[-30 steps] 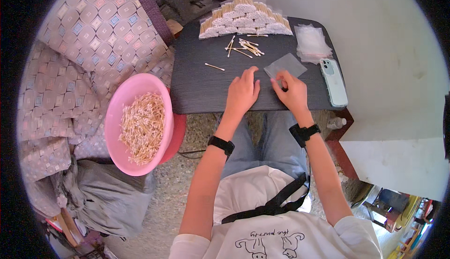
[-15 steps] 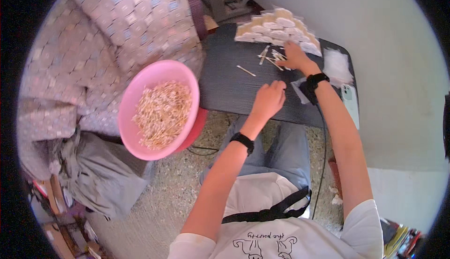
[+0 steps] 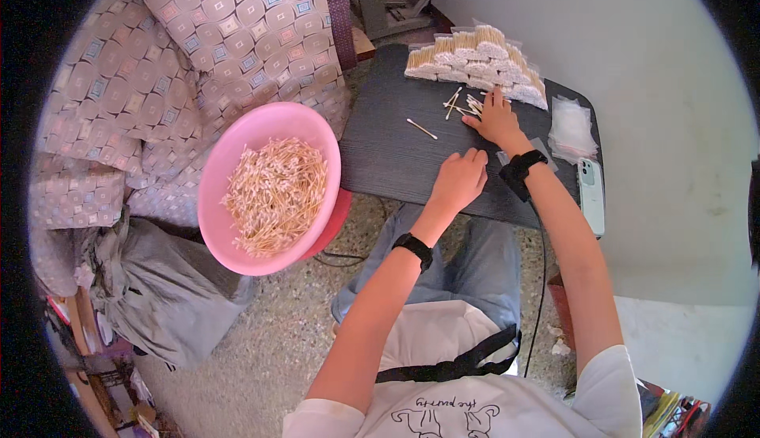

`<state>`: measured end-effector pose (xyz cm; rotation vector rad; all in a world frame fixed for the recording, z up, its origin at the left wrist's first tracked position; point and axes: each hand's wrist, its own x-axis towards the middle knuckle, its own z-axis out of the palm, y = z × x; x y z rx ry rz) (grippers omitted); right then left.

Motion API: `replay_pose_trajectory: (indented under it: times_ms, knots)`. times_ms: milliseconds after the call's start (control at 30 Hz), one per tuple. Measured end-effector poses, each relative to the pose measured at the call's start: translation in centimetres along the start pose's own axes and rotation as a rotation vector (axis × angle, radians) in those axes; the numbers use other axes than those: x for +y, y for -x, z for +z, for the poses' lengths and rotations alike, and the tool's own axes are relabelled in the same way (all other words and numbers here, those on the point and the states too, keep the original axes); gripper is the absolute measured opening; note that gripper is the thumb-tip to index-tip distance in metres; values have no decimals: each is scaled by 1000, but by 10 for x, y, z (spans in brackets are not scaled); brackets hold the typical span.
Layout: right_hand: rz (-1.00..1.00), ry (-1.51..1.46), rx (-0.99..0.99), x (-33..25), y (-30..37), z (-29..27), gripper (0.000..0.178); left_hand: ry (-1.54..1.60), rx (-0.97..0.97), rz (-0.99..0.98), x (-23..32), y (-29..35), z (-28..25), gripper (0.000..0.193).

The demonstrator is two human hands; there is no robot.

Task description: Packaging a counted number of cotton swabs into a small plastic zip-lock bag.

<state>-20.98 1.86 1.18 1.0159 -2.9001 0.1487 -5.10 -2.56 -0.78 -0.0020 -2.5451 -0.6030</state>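
Observation:
On the dark table (image 3: 380,137), my right hand (image 3: 500,125) lies over a small loose heap of cotton swabs (image 3: 474,106), its fingers stretched out and thumb apart. Several more loose swabs (image 3: 452,104) lie just left of it, and a single cotton swab (image 3: 422,128) rests farther left. My left hand (image 3: 459,180) is by the table's near edge with its fingers curled under; what they hold, if anything, is hidden. Behind my right hand rises a stacked pile of clear bags filled with cotton swabs (image 3: 480,55). A clear plastic bag (image 3: 546,153) lies partly under my right wrist.
A pink basin (image 3: 214,192) full of loose swabs stands left of the table on something red (image 3: 333,228). At the table's right side are a stack of clear empty bags (image 3: 571,127) and a white phone (image 3: 590,196). A patterned sofa (image 3: 261,38) and grey cloth bag (image 3: 170,295) are left; a wall (image 3: 673,137) is right.
The view has shifted slightly, so the table sits a little lower. My right hand stays over the swab heap, its fingers more stretched. My left hand stays near the table's edge.

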Motion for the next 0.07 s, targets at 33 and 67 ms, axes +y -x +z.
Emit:
replay_pose_trajectory:
  times_ms: [33, 67]
  knots:
    - [23, -26, -14, 2, -1, 3, 97, 4, 0, 3, 1, -1, 0, 12]
    - [27, -23, -13, 6, -1, 5, 97, 10, 2, 11, 2, -2, -1, 12]
